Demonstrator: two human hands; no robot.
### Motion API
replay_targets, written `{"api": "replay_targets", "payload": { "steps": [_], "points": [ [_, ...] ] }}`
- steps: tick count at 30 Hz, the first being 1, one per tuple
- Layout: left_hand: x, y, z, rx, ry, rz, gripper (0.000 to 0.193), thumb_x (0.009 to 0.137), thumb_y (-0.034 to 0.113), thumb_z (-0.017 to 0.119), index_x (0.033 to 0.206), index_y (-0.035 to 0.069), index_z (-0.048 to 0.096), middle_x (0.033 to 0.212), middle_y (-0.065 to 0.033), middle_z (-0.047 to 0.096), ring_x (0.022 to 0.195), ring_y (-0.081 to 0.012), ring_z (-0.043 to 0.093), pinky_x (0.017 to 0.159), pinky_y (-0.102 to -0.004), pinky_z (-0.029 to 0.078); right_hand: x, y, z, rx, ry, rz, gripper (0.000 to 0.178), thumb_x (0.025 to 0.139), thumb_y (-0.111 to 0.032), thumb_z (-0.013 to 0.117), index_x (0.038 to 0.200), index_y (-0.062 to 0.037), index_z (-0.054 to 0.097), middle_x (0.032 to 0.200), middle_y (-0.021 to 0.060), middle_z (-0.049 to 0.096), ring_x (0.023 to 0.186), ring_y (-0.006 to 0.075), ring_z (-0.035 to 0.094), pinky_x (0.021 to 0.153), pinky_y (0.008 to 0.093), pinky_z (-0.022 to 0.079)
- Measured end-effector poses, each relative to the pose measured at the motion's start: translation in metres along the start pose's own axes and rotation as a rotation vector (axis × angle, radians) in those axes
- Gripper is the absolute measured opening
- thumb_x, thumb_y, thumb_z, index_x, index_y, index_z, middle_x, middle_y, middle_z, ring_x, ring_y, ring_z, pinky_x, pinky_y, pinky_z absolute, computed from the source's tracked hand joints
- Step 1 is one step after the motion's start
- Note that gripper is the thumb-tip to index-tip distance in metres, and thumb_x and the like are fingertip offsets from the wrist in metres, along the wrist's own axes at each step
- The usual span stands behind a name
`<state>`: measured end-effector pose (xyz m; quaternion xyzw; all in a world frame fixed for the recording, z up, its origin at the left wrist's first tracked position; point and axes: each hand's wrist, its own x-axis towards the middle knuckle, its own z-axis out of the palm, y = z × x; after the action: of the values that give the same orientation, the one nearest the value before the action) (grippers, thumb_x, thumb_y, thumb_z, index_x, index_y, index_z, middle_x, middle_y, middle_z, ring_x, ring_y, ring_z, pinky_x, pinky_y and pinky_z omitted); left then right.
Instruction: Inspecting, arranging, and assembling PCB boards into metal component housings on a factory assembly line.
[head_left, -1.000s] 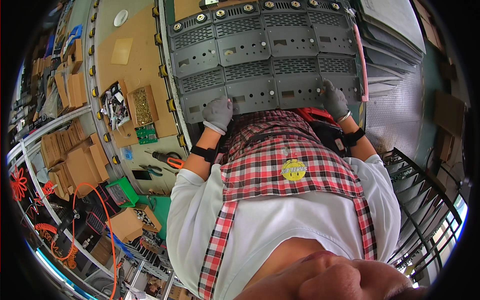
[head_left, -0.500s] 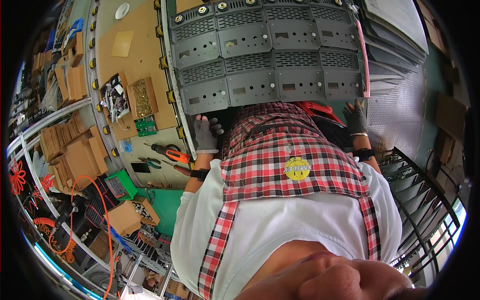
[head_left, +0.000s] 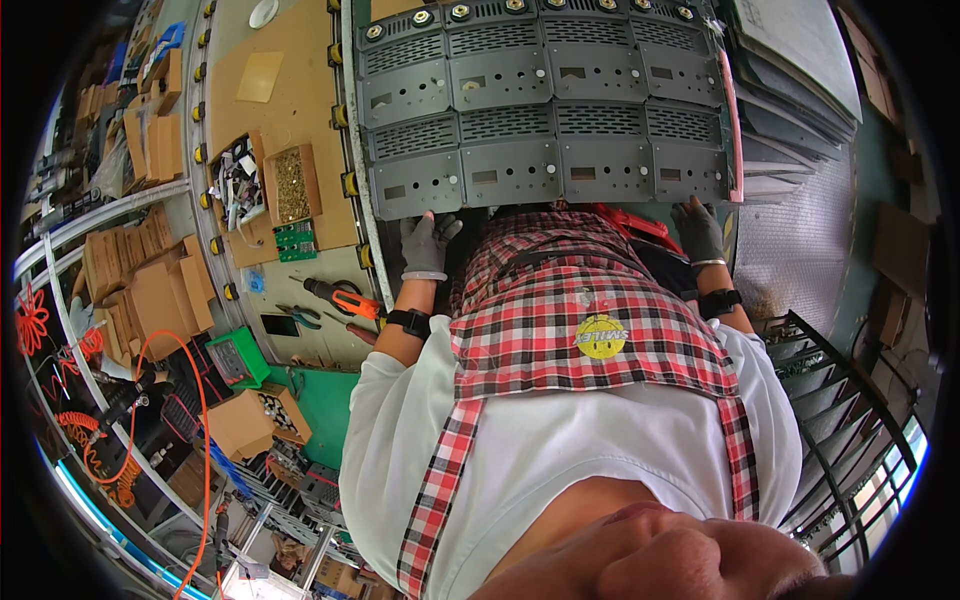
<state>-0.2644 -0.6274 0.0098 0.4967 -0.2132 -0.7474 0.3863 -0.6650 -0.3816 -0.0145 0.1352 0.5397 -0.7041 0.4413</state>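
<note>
A wide block of dark grey sheet-metal panels [head_left: 510, 130] with slots and round holes lies in front of my body. Grey gloves cover both hands, with some bare fingertips showing. My left hand [head_left: 428, 245] is at the near left corner of the panels, fingers extended and apart, fingertips against the near edge. By the near right corner, my right hand [head_left: 700, 235] has its fingers up at the same edge, stretched rather than wrapped. Whether any finger reaches under the panels is hidden. Brass-coloured fittings [head_left: 515, 7] line the panels' far row.
On the left bench are a box of small brass parts [head_left: 290, 188], a box of mixed parts [head_left: 238, 185], green circuit boards [head_left: 295, 242], an orange-handled power screwdriver [head_left: 345, 298] and pliers [head_left: 298, 316]. Stacked grey sheets [head_left: 795, 70] stand right; a black rack [head_left: 840, 400] is lower right.
Both hands have moved in to the panels' near edge, my left hand shifting right and forward. The view has shifted slightly, so the bench and panels sit a little differently.
</note>
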Motion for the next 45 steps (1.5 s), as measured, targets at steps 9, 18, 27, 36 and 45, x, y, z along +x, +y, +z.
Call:
{"api": "replay_targets", "payload": {
  "steps": [9,18,27,36,45],
  "points": [
    [0.006,-0.004,-0.003,-0.031,-0.017,0.052,0.036,0.083,-0.001,0.044,0.117,0.009,0.035,0.099,-0.0151,0.055,0.077,-0.0287,0.061,0.064,-0.0429,0.057,-0.006,-0.007,0.025,-0.113,0.075,-0.069,0.028,0.081,-0.004,0.053,0.103,-0.0027,0.036,0.098,0.0177,0.049,0.087,0.0321,0.056,0.073,0.0443,0.051],
    [-0.002,-0.003,0.007,-0.019,0.085,0.035,0.033,0.083,0.004,0.049,0.112,0.007,0.034,0.095,-0.0147,0.055,0.07,-0.0275,0.06,0.057,-0.0413,0.056,0.009,0.002,0.001,-0.212,-0.018,-0.161,0.029,0.08,-0.004,0.055,0.102,-0.0011,0.037,0.097,0.0177,0.05,0.085,0.0314,0.057,0.073,0.0426,0.052],
    [-0.01,0.031,0.047,1.688,-0.045,0.457,0.03,0.083,0.036,0.048,0.082,0.005,0.051,0.07,-0.0139,0.058,0.064,-0.03,0.058,0.057,-0.0406,0.045,-0.033,-0.031,0.065,-1.647,-0.053,-0.726,0.018,0.075,-0.026,0.06,0.082,-0.0101,0.057,0.075,0.0101,0.059,0.067,0.0289,0.058,0.062,0.0354,0.046],
    [0.013,0.019,0.079,2.151,-0.188,0.351,0.027,0.083,0.031,0.043,0.088,0.007,0.053,0.075,-0.0129,0.061,0.067,-0.0294,0.06,0.057,-0.042,0.047,-0.026,-0.023,0.104,-1.855,-0.18,-0.66,0.019,0.076,-0.028,0.055,0.078,-0.0086,0.055,0.071,0.0135,0.059,0.068,0.0327,0.057,0.059,0.0426,0.044],
    [0.019,0.01,0.066,2.147,-0.195,0.465,0.026,0.082,0.03,0.044,0.089,0.007,0.053,0.072,-0.0111,0.061,0.063,-0.027,0.06,0.054,-0.0398,0.047,-0.019,-0.016,0.098,-1.896,-0.149,-0.77,0.015,0.075,-0.024,0.053,0.074,-0.0091,0.053,0.066,0.0146,0.057,0.061,0.034,0.056,0.054,0.0437,0.043]
  ]
}}
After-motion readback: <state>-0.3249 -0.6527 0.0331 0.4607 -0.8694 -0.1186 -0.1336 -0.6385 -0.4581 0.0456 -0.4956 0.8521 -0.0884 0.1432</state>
